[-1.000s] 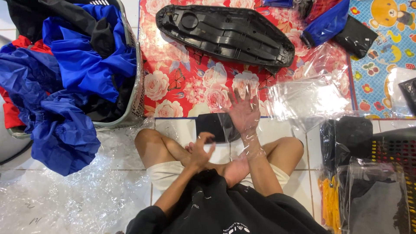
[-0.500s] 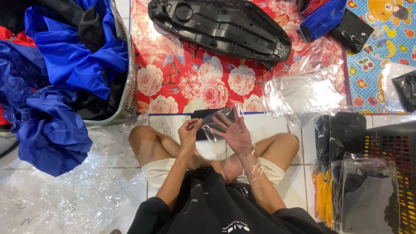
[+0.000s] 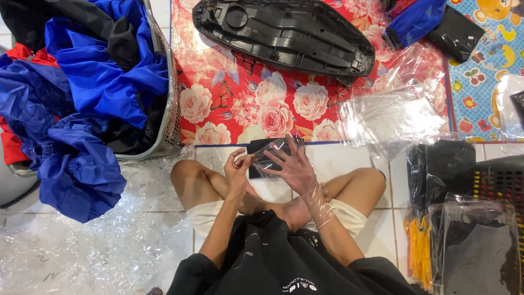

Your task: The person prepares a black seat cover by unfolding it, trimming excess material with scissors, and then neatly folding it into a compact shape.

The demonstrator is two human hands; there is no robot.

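I sit cross-legged on a white tiled floor. My right hand point(image 3: 292, 166) is spread flat inside a clear plastic bag point(image 3: 316, 199) that sheathes it down past the wrist. My left hand point(image 3: 238, 165) pinches the edge of that bag beside the right fingers. Under both hands a small folded black item point(image 3: 256, 148) lies on the tile, partly hidden. A long black moulded plastic panel point(image 3: 284, 34) rests on the red floral mat point(image 3: 229, 98) ahead.
A wire basket point(image 3: 170, 123) heaped with blue, black and red jackets point(image 3: 82, 93) stands at left. Loose clear bags point(image 3: 393, 114) lie at right, and crumpled plastic film point(image 3: 71, 251) at lower left. Bagged black items point(image 3: 475, 240) and a crate point(image 3: 499, 177) sit at right.
My right hand came back from the mat to my lap with the bag on it. My left hand rose from my ankle and took the bag's edge.
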